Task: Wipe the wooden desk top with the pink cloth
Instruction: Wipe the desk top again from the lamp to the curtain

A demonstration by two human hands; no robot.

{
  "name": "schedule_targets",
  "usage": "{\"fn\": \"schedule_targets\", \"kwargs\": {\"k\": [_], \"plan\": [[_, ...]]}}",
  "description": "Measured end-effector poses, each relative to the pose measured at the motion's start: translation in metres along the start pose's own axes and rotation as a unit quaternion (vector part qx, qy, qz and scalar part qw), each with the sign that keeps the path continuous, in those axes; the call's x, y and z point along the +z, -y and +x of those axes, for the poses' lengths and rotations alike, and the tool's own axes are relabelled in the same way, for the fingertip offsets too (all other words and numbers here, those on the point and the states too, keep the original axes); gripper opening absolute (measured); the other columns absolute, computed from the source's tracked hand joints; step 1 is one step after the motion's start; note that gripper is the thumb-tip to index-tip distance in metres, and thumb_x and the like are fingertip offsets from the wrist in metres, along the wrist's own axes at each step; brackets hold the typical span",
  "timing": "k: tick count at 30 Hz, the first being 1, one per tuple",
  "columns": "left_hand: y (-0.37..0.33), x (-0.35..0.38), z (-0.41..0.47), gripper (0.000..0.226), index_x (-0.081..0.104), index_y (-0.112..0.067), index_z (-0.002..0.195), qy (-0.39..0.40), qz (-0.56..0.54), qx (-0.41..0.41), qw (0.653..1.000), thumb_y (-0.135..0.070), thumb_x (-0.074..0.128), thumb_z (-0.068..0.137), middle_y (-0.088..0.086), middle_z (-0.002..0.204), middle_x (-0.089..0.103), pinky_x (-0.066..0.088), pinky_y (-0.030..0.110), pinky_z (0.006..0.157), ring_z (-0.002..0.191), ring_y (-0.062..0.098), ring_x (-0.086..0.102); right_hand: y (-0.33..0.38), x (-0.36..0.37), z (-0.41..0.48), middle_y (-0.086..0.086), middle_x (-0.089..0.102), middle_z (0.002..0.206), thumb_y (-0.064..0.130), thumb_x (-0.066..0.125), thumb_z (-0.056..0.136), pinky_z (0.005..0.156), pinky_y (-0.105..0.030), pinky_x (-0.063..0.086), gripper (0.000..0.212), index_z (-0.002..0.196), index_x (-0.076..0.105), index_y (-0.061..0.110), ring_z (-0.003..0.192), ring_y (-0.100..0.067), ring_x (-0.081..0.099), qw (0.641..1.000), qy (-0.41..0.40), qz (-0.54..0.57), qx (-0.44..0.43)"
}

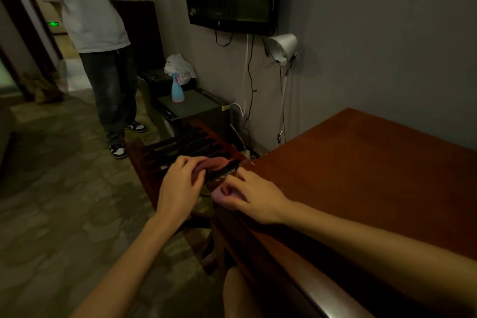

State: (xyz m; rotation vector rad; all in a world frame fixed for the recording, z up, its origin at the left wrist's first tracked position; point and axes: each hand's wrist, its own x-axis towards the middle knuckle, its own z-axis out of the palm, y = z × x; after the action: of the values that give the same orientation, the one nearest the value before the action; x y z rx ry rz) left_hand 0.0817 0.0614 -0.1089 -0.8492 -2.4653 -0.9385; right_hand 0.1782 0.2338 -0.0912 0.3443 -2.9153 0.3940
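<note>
R grip (251,195) pinches pink cloth (214,165) on table (361,175) left edge. L grip (180,181) holds other end, off edge. Top runs right to wall (387,33).

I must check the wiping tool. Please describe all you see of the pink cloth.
The cloth looks soft and bunched, deeper pink at its far end, paler at its near end. The left hand grips the far end beyond the desk edge; the right hand pinches the near end at the desk corner. Its middle is lost in shadow.
</note>
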Motion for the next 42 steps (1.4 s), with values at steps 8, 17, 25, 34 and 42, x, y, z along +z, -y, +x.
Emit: {"fn": "schedule_targets", "kwargs": {"k": [8, 17, 25, 34, 42], "plan": [[0.003, 0.002, -0.008, 0.031, 0.059, -0.022, 0.124, 0.008, 0.011, -0.039, 0.999, -0.022, 0.055, 0.093, 0.000, 0.110, 0.053, 0.048, 0.035, 0.083, 0.102, 0.019, 0.054, -0.041, -0.007, 0.032, 0.002, 0.040, 0.100, 0.051, 0.039, 0.095, 0.079, -0.030, 0.033, 0.029, 0.109, 0.047, 0.026, 0.095, -0.017, 0.046, 0.993, -0.006, -0.016, 0.116], [0.010, 0.006, -0.014, 0.031, 0.059, -0.022, 0.123, -0.012, -0.019, -0.066, 0.998, -0.020, 0.057, 0.092, 0.001, 0.112, 0.053, 0.046, 0.032, 0.084, 0.104, 0.020, 0.054, 0.021, 0.009, 0.008, 0.003, 0.040, 0.100, 0.050, 0.037, 0.095, 0.074, -0.033, 0.026, 0.027, 0.108, 0.046, 0.027, 0.094, -0.018, 0.045, 0.999, 0.006, -0.043, 0.017], [0.004, 0.007, -0.013, 0.033, 0.056, -0.024, 0.125, -0.022, -0.033, -0.065, 0.997, -0.021, 0.056, 0.093, 0.000, 0.115, 0.051, 0.047, 0.032, 0.086, 0.107, 0.019, 0.052, -0.055, -0.009, 0.031, 0.002, 0.044, 0.103, 0.044, 0.038, 0.098, 0.089, -0.037, 0.037, 0.017, 0.105, 0.042, 0.030, 0.098, -0.020, 0.051, 0.985, -0.008, -0.025, 0.172], [-0.013, 0.025, -0.006, 0.033, 0.056, -0.025, 0.126, -0.014, -0.068, -0.034, 0.997, -0.023, 0.055, 0.093, -0.002, 0.114, 0.050, 0.045, 0.029, 0.086, 0.105, 0.016, 0.051, -0.030, -0.001, 0.003, 0.003, 0.046, 0.106, 0.046, 0.038, 0.097, 0.079, -0.032, 0.030, 0.024, 0.113, 0.043, 0.028, 0.092, -0.016, 0.048, 0.991, -0.012, -0.062, 0.120], [-0.010, 0.023, -0.008, 0.033, 0.056, -0.023, 0.126, -0.009, -0.058, -0.023, 0.998, -0.022, 0.056, 0.094, -0.001, 0.115, 0.051, 0.045, 0.028, 0.086, 0.106, 0.016, 0.052, -0.085, -0.010, 0.037, 0.001, 0.051, 0.108, 0.040, 0.038, 0.098, 0.089, -0.039, 0.033, 0.015, 0.107, 0.044, 0.031, 0.100, -0.019, 0.053, 0.974, -0.043, -0.021, 0.220]]}}
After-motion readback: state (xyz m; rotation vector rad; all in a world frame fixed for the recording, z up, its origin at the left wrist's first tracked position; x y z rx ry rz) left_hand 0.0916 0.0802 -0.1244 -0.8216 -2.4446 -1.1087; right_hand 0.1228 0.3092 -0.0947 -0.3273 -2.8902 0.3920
